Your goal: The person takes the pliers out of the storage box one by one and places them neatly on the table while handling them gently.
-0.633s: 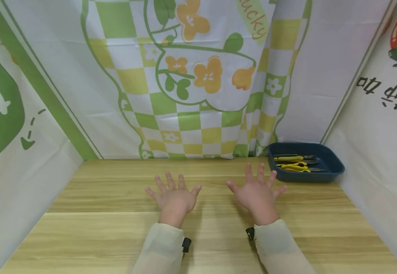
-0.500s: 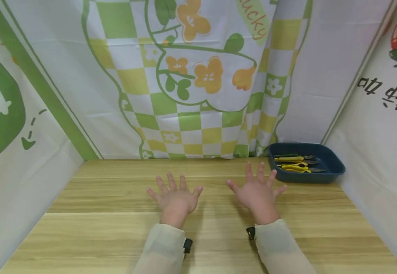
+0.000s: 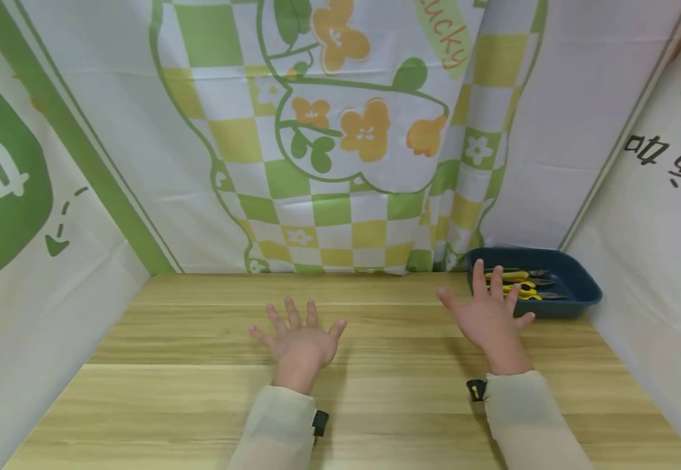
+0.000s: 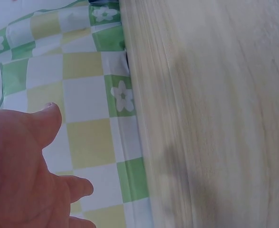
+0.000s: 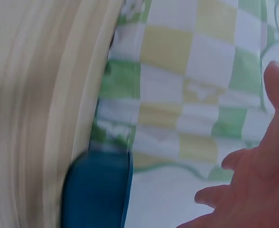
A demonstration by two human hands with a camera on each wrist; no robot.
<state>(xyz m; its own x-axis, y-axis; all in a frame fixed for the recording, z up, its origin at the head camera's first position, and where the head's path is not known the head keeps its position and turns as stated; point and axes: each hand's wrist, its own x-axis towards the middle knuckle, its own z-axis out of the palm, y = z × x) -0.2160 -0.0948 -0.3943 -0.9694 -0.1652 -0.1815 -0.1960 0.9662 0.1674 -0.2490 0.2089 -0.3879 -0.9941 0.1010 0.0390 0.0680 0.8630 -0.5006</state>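
Observation:
In the head view the left hand (image 3: 303, 346) is held over the wooden table (image 3: 170, 405) with its fingers spread, holding nothing. The right hand (image 3: 490, 323), fingers also spread and holding nothing, is at the front left of a dark blue tray (image 3: 575, 309); its fingertips overlap the tray's left part in this view. Yellow-handled pliers (image 3: 507, 276) lie in the tray, several in all, partly hidden by the fingers. The left wrist view shows part of the left hand (image 4: 23, 171). In the right wrist view the right hand (image 5: 260, 175) is beside the tray (image 5: 96, 190), not touching it.
A checkered curtain (image 3: 331, 209) hangs along the table's back edge. White printed cloth walls stand on the left (image 3: 99, 274) and right (image 3: 640, 261). The tray is at the back right corner, close to the right wall.
The right hand has moved right, to the front of the tray's left part. The left hand has stayed nearly in place, fingers spread. The head view has shifted slightly.

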